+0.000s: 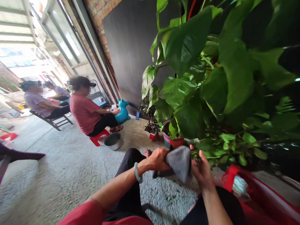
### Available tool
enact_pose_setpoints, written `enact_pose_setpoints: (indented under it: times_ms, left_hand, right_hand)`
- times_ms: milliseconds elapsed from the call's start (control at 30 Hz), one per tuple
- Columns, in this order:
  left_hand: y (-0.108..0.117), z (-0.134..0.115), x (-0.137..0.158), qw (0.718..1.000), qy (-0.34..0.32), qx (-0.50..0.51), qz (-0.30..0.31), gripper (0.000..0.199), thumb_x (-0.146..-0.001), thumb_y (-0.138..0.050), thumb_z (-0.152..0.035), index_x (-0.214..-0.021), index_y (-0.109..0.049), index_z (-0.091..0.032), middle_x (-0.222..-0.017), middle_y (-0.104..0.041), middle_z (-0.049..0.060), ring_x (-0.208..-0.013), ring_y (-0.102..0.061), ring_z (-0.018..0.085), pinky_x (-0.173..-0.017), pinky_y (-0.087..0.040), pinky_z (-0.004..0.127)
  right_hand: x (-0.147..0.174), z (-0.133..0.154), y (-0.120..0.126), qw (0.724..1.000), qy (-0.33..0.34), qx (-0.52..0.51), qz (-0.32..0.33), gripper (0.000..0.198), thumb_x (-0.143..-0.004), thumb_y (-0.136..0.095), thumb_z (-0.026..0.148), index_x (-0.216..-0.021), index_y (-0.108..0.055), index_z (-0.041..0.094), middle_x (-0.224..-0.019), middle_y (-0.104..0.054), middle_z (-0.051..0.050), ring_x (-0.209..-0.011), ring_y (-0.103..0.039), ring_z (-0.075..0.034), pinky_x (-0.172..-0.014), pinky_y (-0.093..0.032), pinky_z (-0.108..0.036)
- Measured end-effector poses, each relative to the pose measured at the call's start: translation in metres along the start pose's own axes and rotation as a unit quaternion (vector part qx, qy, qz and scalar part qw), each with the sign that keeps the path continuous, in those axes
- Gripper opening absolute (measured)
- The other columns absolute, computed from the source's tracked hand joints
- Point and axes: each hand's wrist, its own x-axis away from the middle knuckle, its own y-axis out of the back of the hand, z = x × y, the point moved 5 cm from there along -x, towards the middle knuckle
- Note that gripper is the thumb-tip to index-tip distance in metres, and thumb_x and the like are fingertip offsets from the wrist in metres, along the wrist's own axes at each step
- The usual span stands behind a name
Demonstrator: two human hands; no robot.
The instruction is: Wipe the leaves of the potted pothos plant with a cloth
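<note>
My left hand (160,160), with a pale green bangle (137,172) at its wrist, is closed around a folded dark grey cloth (180,162). The cloth hangs between my two hands, above the floor between my knees. Just to its right is my right hand (203,171), palm turned toward the cloth, fingers raised and apart. Whether that hand touches the cloth's edge I cannot tell. Green leaves show behind its fingertips.
A leafy plant (185,90) in a pot (167,140) rises ahead. At right is a red bag (255,190). A metal basin (113,142) stands near a person (83,109) seated on a red stool (99,137), beside a blue animal figure (123,113). Other people sit farther left.
</note>
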Motion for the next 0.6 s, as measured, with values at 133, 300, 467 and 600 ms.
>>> enact_pose_setpoints:
  times_ms: [133,300,467,600]
  left_hand:
    - [0.009,0.019,0.028,1.000,0.001,0.001,0.026,0.024,-0.057,-0.078,-0.020,-0.074,-0.061,-0.016,-0.073,-0.062,-0.003,-0.073,-0.059,0.016,-0.067,-0.044,0.024]
    - [0.065,0.005,0.027,0.958,0.052,0.155,-0.237,0.030,-0.064,-0.078,-0.025,-0.088,-0.062,-0.016,-0.081,-0.065,-0.003,-0.080,-0.060,0.016,-0.066,-0.047,0.022]
    - [0.011,-0.004,0.001,0.995,-0.016,0.055,-0.086,0.032,-0.063,-0.081,-0.026,-0.088,-0.063,-0.017,-0.085,-0.070,0.002,-0.082,-0.066,0.021,-0.072,-0.053,0.028]
    - [-0.007,0.004,0.024,0.986,-0.025,-0.083,0.144,0.030,-0.055,-0.083,-0.024,-0.080,-0.067,-0.019,-0.074,-0.067,-0.001,-0.079,-0.067,0.022,-0.073,-0.052,0.028]
  right_hand:
    - [0.002,0.002,0.005,1.000,-0.012,-0.006,-0.006,0.036,-0.085,-0.070,0.049,-0.113,-0.072,0.027,-0.111,-0.076,-0.009,-0.110,-0.071,-0.026,-0.103,-0.054,-0.051]
    - [0.001,0.001,0.010,0.999,-0.028,0.012,-0.035,0.032,-0.091,-0.059,0.045,-0.113,-0.072,0.025,-0.114,-0.076,-0.012,-0.104,-0.073,-0.023,-0.092,-0.059,-0.041]
    - [-0.006,-0.002,0.017,0.998,-0.003,0.041,-0.042,0.027,-0.086,-0.066,0.046,-0.106,-0.074,0.029,-0.101,-0.078,-0.004,-0.102,-0.073,-0.022,-0.098,-0.057,-0.044]
    - [-0.013,-0.005,0.024,0.997,0.006,0.066,-0.029,0.036,-0.077,-0.077,0.052,-0.102,-0.074,0.026,-0.101,-0.078,-0.008,-0.098,-0.073,-0.028,-0.095,-0.058,-0.051]
